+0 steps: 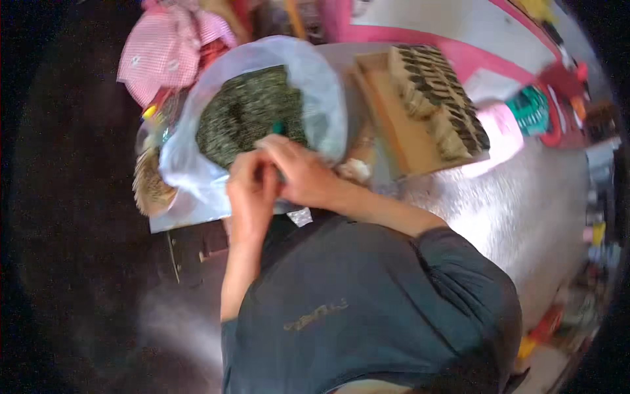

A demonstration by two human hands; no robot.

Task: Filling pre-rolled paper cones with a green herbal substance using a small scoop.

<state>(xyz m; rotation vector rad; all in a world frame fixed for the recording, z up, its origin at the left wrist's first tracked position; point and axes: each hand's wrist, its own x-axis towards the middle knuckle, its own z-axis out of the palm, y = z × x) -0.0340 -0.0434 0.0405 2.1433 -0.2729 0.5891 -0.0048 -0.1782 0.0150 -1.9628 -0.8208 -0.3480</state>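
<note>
My left hand (249,180) and my right hand (298,172) meet over the near rim of a basin lined with a whitish plastic bag (321,85). Fingers of both are curled in together, smeared by motion. A small dark green tip (278,127) shows just beyond my right fingers; the rest of what they close on is hidden. Inside the liner lies a heap of dark green, shredded dry leaf-like material (243,108).
Right of the basin, an open cardboard box (387,125) holds rows of pale bundles with dark ends (446,98). A pink checked cloth (164,56) sits at the far left, a brush-like bristly thing (151,184) below it. A pink and green container (525,111) stands at right.
</note>
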